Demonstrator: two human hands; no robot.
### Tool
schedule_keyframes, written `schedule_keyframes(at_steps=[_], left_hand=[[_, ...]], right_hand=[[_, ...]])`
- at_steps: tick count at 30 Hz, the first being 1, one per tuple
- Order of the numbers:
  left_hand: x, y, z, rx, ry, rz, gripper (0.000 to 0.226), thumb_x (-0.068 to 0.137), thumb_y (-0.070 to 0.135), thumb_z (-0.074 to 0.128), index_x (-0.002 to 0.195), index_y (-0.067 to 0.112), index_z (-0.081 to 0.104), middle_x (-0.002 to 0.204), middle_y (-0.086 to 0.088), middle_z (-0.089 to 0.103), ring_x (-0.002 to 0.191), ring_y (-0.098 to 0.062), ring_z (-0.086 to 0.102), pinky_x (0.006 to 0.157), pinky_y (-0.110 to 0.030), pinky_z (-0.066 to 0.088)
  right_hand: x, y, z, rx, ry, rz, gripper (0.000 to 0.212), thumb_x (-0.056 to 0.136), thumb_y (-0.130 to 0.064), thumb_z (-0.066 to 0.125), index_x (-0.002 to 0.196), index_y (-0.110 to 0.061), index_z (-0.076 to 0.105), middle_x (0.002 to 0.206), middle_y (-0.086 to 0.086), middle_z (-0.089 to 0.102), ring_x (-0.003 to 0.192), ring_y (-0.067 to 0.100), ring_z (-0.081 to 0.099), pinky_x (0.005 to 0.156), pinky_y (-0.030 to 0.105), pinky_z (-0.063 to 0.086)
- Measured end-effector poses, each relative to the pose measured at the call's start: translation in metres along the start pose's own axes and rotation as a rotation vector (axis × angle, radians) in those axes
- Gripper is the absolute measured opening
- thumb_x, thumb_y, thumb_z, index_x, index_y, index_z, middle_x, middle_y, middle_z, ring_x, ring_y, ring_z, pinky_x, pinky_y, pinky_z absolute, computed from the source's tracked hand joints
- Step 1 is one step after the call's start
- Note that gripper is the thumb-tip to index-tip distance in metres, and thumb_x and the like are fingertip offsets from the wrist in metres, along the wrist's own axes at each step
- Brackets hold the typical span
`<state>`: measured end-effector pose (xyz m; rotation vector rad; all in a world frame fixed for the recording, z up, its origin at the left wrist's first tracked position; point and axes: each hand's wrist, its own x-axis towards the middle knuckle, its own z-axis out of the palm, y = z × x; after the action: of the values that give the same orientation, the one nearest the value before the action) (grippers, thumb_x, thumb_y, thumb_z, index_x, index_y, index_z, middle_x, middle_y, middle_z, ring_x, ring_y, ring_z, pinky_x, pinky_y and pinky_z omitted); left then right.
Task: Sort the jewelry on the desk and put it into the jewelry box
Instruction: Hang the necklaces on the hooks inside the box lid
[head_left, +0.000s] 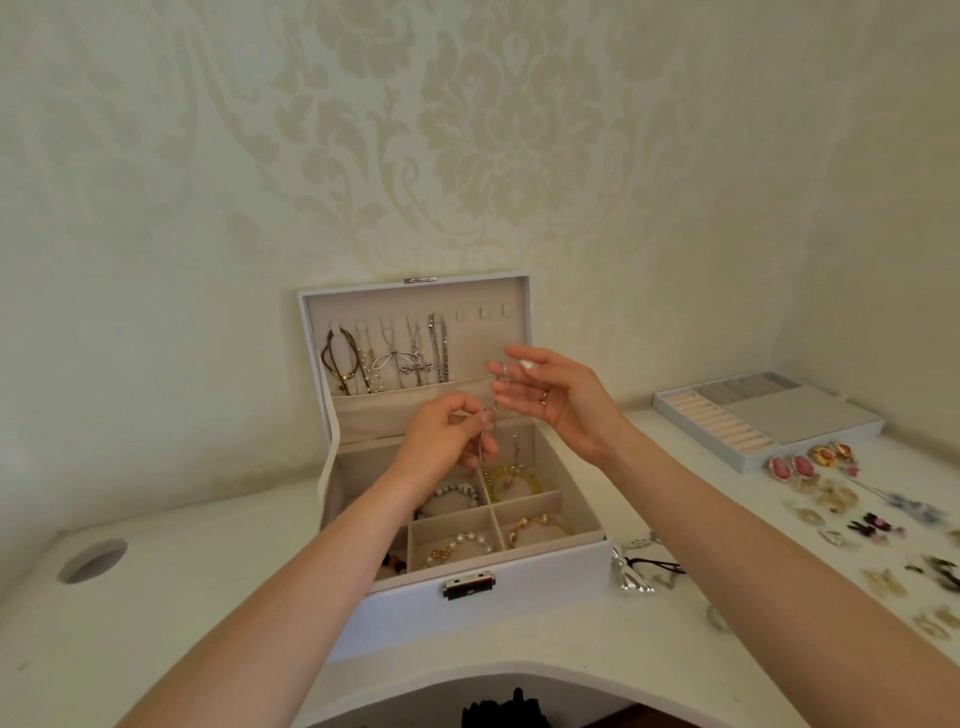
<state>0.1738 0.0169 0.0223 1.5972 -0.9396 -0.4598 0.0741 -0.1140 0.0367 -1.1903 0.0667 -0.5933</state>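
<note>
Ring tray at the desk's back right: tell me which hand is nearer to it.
Right. The right hand is raised above the right half of the jewelry box, on the side of the ring tray. The left hand pinches a chain over the box's middle, farther away.

Both bare forearms reach forward, the hands close together. The left hand pinches a thin chain with curled fingers. The right hand is higher, palm turned leftward, fingers loosely spread.
</note>
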Motion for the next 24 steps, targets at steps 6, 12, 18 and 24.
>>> schedule_keyframes(at_steps=[6, 12, 18, 24], left_hand=[[-0.002, 0.004, -0.004, -0.185, -0.069, -0.159, 0.009, 0.095, 0.012, 0.052, 0.092, 0.009, 0.06, 0.068, -0.006, 0.072, 0.053, -0.012, 0.065, 0.048, -0.017, 0.05], [0.004, 0.002, -0.008, -0.392, -0.059, -0.281, 0.008, 0.095, 0.01, 0.05, 0.09, 0.012, 0.057, 0.067, -0.003, 0.071, 0.059, -0.011, 0.069, 0.05, -0.016, 0.052], [0.007, -0.001, -0.013, -0.481, -0.038, -0.296, 0.008, 0.093, 0.015, 0.053, 0.095, 0.013, 0.061, 0.078, -0.001, 0.071, 0.066, -0.008, 0.068, 0.054, -0.016, 0.053], [0.008, -0.003, -0.013, -0.459, 0.027, -0.236, 0.012, 0.093, 0.012, 0.054, 0.1, 0.011, 0.064, 0.092, -0.003, 0.069, 0.066, -0.007, 0.069, 0.057, -0.016, 0.054]], right_hand=[[-0.001, 0.004, 0.01, -0.146, -0.083, 0.01, 0.026, 0.094, -0.004, 0.043, 0.108, -0.008, 0.064, 0.108, 0.015, 0.07, 0.093, 0.026, 0.069, 0.078, 0.031, 0.057], [-0.003, 0.008, 0.013, -0.184, -0.116, 0.032, 0.026, 0.093, -0.001, 0.045, 0.108, -0.007, 0.065, 0.106, 0.015, 0.071, 0.081, 0.026, 0.071, 0.076, 0.034, 0.058], [-0.003, 0.014, 0.012, -0.262, -0.052, 0.049, 0.025, 0.089, -0.004, 0.055, 0.109, -0.013, 0.069, 0.112, 0.009, 0.069, 0.067, 0.01, 0.064, 0.064, 0.019, 0.05], [-0.004, 0.014, 0.007, -0.357, 0.087, 0.097, 0.023, 0.084, -0.002, 0.062, 0.098, -0.017, 0.073, 0.089, 0.003, 0.07, 0.052, 0.007, 0.052, 0.064, 0.024, 0.04]])
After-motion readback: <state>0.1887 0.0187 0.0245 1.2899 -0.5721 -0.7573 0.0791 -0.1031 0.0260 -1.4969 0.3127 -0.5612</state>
